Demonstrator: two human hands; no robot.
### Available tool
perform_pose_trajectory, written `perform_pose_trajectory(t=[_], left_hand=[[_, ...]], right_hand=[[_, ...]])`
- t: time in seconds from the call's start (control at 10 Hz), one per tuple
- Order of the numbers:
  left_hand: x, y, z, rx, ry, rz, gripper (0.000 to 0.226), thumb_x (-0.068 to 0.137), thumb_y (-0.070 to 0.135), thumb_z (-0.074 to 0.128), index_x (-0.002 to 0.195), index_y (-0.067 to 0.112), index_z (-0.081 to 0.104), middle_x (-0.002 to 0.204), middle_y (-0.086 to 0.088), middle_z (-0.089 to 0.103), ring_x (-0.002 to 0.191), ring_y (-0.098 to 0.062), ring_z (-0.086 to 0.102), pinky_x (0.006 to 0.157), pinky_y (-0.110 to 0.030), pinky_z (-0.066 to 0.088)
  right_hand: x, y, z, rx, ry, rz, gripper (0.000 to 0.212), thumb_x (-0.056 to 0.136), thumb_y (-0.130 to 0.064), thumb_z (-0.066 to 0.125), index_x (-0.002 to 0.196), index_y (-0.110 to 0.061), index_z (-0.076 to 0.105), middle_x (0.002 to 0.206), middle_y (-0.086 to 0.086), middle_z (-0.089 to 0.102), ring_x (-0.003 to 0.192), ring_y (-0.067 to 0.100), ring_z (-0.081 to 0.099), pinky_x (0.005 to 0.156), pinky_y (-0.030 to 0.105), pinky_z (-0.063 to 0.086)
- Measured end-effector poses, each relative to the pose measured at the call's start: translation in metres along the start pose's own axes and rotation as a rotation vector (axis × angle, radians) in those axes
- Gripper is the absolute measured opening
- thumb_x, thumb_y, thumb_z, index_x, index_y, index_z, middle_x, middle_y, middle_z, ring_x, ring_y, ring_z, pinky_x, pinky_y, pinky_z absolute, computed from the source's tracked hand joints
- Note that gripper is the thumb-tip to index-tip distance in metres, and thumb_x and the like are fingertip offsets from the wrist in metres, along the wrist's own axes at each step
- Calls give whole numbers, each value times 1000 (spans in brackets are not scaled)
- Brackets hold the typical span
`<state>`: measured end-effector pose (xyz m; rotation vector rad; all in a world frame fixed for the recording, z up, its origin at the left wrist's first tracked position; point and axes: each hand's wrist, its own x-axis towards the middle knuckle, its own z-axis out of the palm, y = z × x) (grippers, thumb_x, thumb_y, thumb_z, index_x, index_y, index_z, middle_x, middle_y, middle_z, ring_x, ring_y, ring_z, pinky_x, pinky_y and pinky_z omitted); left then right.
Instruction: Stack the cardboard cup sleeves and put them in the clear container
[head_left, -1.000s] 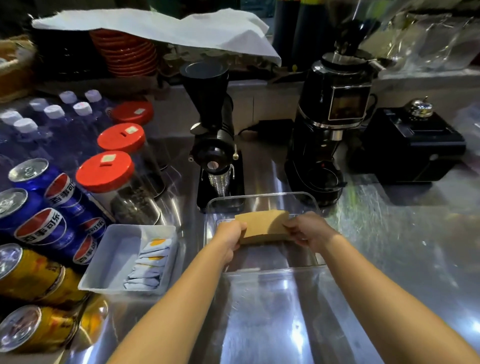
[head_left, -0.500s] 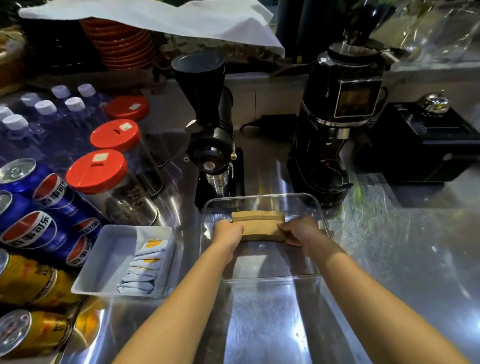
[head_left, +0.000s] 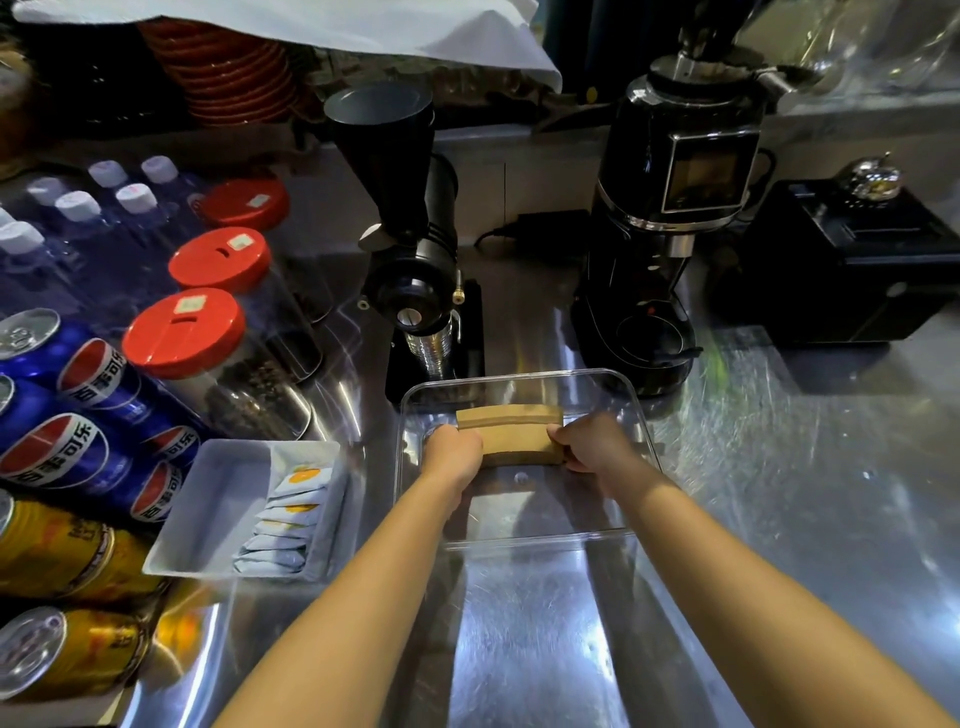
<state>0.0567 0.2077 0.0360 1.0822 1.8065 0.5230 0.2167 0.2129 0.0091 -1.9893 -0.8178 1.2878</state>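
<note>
A stack of brown cardboard cup sleeves (head_left: 511, 434) sits low inside the clear container (head_left: 641, 415) on the steel counter, near its far wall. My left hand (head_left: 453, 453) grips the stack's left end and my right hand (head_left: 592, 441) grips its right end. Both hands reach inside the container. The stack's underside is hidden, so I cannot tell if it rests on the container floor.
Two black coffee grinders (head_left: 415, 270) (head_left: 670, 218) stand just behind the container. A grey tray with packets (head_left: 218, 509) lies to its left, beside red-lidded jars (head_left: 184, 332), cola cans (head_left: 78, 410) and bottles. A black box (head_left: 852, 265) stands at the right.
Both hands have lowered the sleeve stack from above the container's rim down into it, and the stack now lies flatter. The camera view has shifted slightly.
</note>
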Motion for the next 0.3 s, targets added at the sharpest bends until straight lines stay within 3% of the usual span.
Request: perform_pose_trajectory(t=[0.1,0.2,0.3], left_hand=[[-5,3,-4,37,13,-2,17,84,18,50,96,6,49,94,-10,51,80,-25,49,56,-30,35],[-7,6,-12,94,30,30,31,84,21,52,111,6,47,109,-13,53,98,-31,53,79,-37,45],[-21,15,-27,224,88,190,53,85,31,51,132,8,40,131,-12,51,116,-32,51,95,-41,44]], right_hand=[[-7,-3,-3,-50,-13,-6,23,82,-20,64,67,-8,52,55,9,51,49,20,50,52,30,44],[-15,-8,-12,-132,-41,-91,22,85,-25,60,76,-6,54,59,6,52,48,16,53,45,24,39],[-33,-29,-28,-258,-66,-220,19,83,-28,61,81,-10,56,72,5,55,69,21,55,54,28,38]])
